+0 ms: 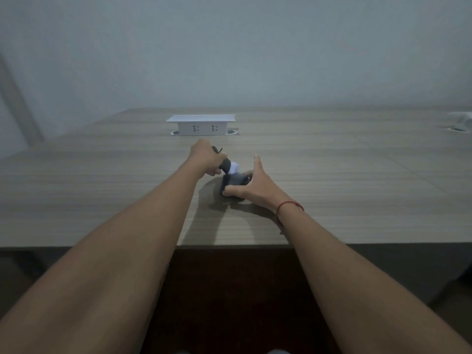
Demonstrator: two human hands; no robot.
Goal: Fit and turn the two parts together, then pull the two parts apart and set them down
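The left hand [208, 157] is closed in a fist around a dark handle [225, 166], and a thin black loop sticks out above the knuckles. The lower end of this handle meets a small white part [233, 167], too blurred to tell what it is. Just beside it, the right hand [249, 183] holds a small dark grey object [235, 180] that rests on the table [357, 187]; the thumb presses its near lower edge and the curled fingers hold its far side, while the index finger points straight up and touches nothing. The two hands are close together but they do not touch. On the right wrist there is one red string bracelet [287, 208].

Further behind the hands, in the middle of the wooden table, one white socket box [201, 125] stands raised, with two outlets on its front. Nothing lies between it and the hands. At the far right edge one pale object [461, 118] is visible, too blurred to name. Behind the table is a plain grey wall [229, 47].
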